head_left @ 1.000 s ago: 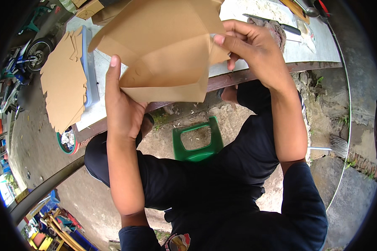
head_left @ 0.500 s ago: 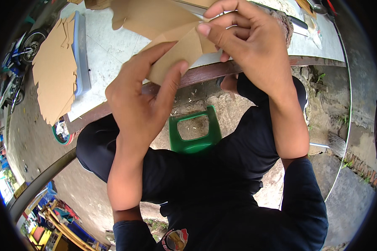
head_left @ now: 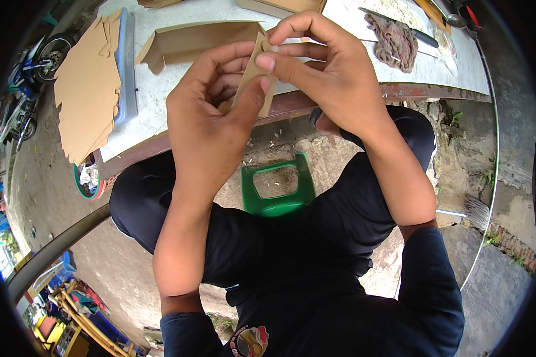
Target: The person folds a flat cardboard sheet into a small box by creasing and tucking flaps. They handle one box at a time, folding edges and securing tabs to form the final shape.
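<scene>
Between my hands, over the table's front edge, is a partly folded brown cardboard box (head_left: 251, 80). My left hand (head_left: 211, 101) is closed round its side wall, the thumb on the near face and the fingers behind. At the box's upper corner, my right hand (head_left: 315, 65) pinches the cardboard between thumb and fingers. A long brown panel (head_left: 205, 41) extends left behind my left hand, apparently part of the same box; my fingers hide where they join. A stack of flat cardboard blanks (head_left: 89, 89) lies to the left, resting on a blue plastic tray (head_left: 125, 71).
On the white tabletop (head_left: 161, 95) are a crumpled rag (head_left: 393, 44), a dark-handled knife (head_left: 426, 38) and other cardboard boxes (head_left: 283, 6) at the back. A green plastic stool (head_left: 278, 205) stands between my legs. A bin (head_left: 88, 181) sits below the table's left corner.
Both hands have come slightly lower, turning the box so its side wall stands more upright. The long panel has swung down toward the tabletop, and the rag shows more fully.
</scene>
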### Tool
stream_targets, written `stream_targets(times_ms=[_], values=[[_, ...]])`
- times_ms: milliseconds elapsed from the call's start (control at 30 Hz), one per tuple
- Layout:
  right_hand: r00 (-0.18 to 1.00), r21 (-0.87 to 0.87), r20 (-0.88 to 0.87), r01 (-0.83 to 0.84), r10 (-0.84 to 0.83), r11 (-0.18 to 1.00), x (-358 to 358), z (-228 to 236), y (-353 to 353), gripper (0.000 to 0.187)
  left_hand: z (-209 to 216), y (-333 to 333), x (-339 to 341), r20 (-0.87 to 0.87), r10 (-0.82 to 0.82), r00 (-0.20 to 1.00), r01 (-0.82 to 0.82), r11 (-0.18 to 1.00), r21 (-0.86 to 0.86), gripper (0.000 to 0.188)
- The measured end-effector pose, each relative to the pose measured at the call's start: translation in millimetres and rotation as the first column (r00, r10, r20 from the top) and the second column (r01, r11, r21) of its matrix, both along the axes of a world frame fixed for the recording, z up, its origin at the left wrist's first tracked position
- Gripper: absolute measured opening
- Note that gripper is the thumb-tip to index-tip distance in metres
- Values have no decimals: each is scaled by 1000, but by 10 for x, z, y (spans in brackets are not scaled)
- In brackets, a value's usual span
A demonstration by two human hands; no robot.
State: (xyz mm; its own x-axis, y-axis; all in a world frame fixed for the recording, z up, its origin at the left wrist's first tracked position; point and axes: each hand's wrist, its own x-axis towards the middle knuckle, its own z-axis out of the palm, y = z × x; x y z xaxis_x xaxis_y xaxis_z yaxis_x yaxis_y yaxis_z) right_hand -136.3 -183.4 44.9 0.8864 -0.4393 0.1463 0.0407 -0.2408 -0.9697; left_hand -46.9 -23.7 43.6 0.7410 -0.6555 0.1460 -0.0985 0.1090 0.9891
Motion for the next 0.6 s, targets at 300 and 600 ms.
stream_targets(times_ms=[300, 600], values=[[985, -330, 155, -23, 78, 944, 30, -46, -97, 24, -13, 55, 124, -339, -44, 940, 12, 995, -97, 37], [966, -691, 165, -33, 201, 722, 4, 131, -179, 20, 40, 117, 179, -470, -96, 877, 70, 995, -73, 37]])
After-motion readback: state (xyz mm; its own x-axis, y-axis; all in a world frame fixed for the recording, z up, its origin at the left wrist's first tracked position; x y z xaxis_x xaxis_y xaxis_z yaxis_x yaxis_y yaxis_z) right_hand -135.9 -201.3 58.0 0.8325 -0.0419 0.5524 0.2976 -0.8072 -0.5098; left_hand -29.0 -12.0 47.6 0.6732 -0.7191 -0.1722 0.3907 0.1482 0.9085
